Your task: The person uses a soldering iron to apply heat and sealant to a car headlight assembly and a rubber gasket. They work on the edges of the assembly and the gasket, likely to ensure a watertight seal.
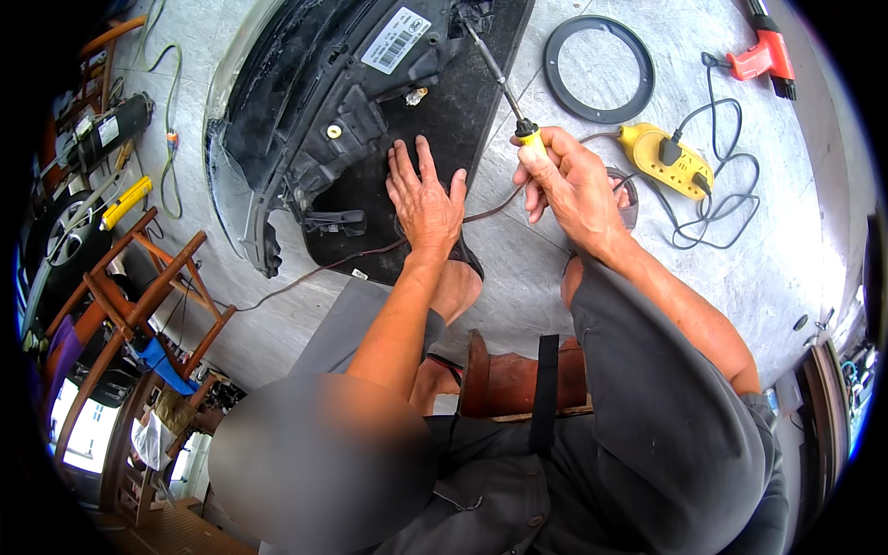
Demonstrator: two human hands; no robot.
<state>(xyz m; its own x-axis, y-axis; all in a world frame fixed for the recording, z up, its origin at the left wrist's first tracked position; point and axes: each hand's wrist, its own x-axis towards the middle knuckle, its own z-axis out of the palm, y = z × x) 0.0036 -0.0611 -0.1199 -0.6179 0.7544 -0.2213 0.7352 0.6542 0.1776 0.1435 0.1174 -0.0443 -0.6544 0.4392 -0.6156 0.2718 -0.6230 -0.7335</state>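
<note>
A black car headlight (pixel 361 102) with a clear lens edge and a white barcode label lies on a dark mat (pixel 435 129). My right hand (pixel 578 180) is closed around the yellow handle of what looks like a soldering iron (pixel 504 83). Its long metal shaft slants up and left, and the tip reaches the headlight's upper right part; the exact contact is too small to tell. My left hand (pixel 423 199) rests flat on the mat with fingers spread, just right of the headlight's lower bracket, holding nothing.
On the grey tiled floor lie a dark ring (pixel 599 116), a yellow power strip (pixel 666 159) with a looping black cord, and a red heat gun (pixel 766 60). A thin brown cable (pixel 310 280) crosses under my left wrist. Wooden racks (pixel 153 287) holding tools stand at the left.
</note>
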